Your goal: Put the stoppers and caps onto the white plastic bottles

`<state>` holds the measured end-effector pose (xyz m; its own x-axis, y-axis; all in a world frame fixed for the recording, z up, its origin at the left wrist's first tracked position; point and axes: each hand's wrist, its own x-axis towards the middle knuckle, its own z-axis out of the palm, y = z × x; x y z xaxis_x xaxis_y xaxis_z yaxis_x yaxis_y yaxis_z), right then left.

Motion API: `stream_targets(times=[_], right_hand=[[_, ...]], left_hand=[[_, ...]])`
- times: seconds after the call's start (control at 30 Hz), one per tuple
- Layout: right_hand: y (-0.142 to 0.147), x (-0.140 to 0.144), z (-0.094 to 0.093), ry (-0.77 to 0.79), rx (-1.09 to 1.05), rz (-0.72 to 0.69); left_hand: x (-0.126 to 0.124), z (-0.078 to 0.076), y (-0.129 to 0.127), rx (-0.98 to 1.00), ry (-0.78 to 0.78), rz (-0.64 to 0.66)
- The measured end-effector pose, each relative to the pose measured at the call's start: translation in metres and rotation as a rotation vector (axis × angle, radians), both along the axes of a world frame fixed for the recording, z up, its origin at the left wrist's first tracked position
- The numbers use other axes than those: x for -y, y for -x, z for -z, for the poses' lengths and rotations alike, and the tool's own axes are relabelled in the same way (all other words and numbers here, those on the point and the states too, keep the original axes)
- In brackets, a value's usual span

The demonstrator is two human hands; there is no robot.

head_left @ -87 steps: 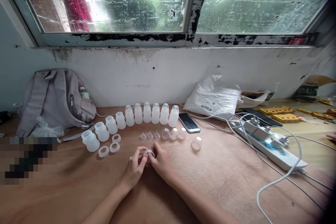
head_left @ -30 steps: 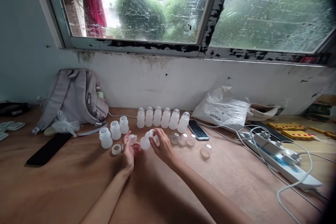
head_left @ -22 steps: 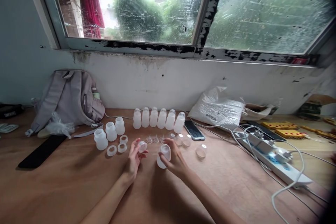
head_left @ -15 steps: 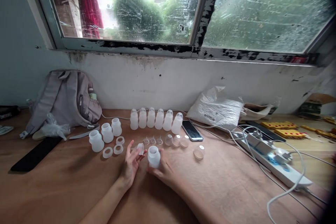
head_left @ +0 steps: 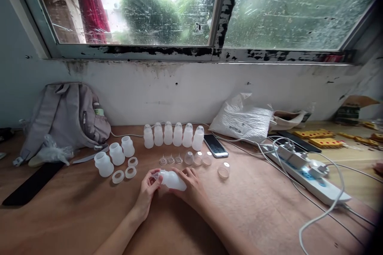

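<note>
Right hand (head_left: 191, 187) grips a translucent white plastic bottle (head_left: 173, 180) tilted sideways above the wooden table (head_left: 254, 207); left hand (head_left: 147, 191) pinches its small ring cap (head_left: 156, 175). Risk: angled cap may cross-thread or slip.

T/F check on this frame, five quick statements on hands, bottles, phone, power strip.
1. Both hands, left hand and right hand, hold one translucent white plastic bottle lying sideways. True.
2. Six capped white bottles stand in a row near the wall. True.
3. The black smartphone lies left of the grey backpack. False: it lies right of the capped row.
4. Nothing is plugged into the white power strip. False: several plugs sit in it.
5. Three open uncapped bottles stand left of the hands. True.
</note>
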<state>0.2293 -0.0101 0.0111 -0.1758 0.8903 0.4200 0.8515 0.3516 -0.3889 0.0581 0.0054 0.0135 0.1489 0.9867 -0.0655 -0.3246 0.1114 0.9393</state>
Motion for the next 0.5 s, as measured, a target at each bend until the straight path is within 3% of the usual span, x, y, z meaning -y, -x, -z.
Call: stream_targets(times=[0.23,0.5], right_hand=[[-0.0078,-0.0032,-0.0020,-0.042,0.056,-0.018],[-0.0029,-0.0022,0.0044,-0.088,0.066,-0.036]], left_hand=[[-0.0008,-0.0025,0.0006,-0.181,-0.057,0.013],[-0.0059,0.0069,0.0020,-0.266,-0.038,0.062]])
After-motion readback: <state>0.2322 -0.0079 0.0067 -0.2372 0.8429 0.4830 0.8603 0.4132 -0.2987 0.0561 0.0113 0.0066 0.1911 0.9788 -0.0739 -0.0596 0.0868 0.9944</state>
